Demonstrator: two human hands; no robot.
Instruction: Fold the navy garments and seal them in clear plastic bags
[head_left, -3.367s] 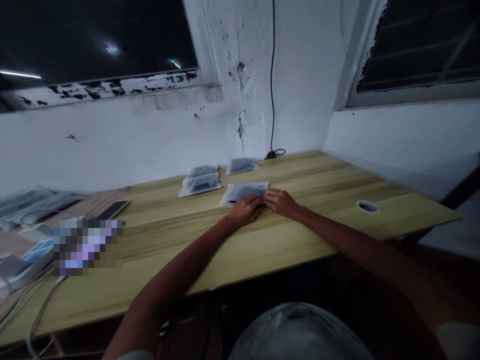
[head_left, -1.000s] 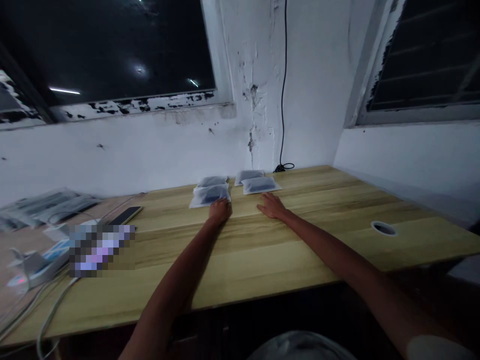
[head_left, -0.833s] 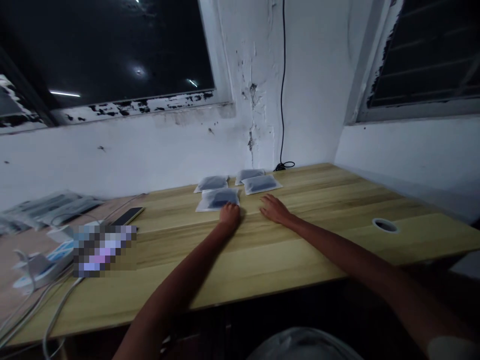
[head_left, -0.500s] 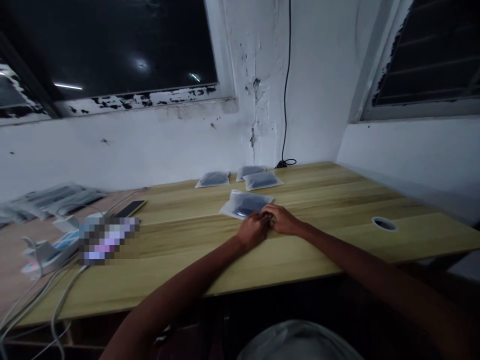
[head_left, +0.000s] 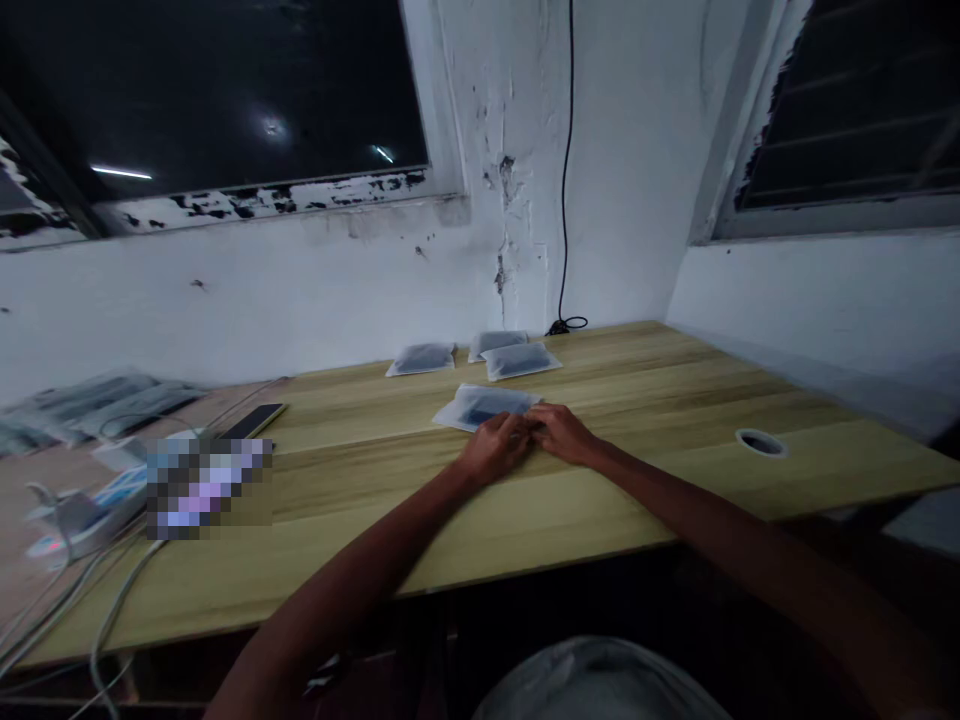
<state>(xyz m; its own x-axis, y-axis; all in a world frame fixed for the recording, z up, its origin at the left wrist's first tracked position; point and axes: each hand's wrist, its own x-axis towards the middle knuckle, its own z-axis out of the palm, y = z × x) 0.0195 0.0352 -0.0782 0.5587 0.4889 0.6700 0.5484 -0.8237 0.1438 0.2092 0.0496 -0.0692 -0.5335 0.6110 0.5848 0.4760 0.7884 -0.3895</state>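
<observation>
A frosted, translucent plastic bag [head_left: 459, 408] with something dark inside lies flat on the table. My left hand [head_left: 495, 447] is closed at its near right edge, fingers bent over the plastic. Beside it, fingertips almost touching, my right hand [head_left: 564, 434] is closed on the bag's right end. The edge between my fingers is mostly hidden. Farther back lie three similar bags: a left one [head_left: 421, 358], a front right one [head_left: 521, 361] and one behind it [head_left: 498, 344], each with dark contents.
On the left are a phone [head_left: 255, 421], a blurred-out lit object [head_left: 210, 488], a power strip [head_left: 90, 525] with plugs and loose cables, and a pile of bagged items [head_left: 105, 405]. A cable hole [head_left: 762, 443] sits at right. A black cord [head_left: 568, 180] hangs down the wall.
My hands have shifted slightly at the bag's edge, and the fingers have changed position. The bag's dark contents look a little different in shape. The whole view has drifted a little.
</observation>
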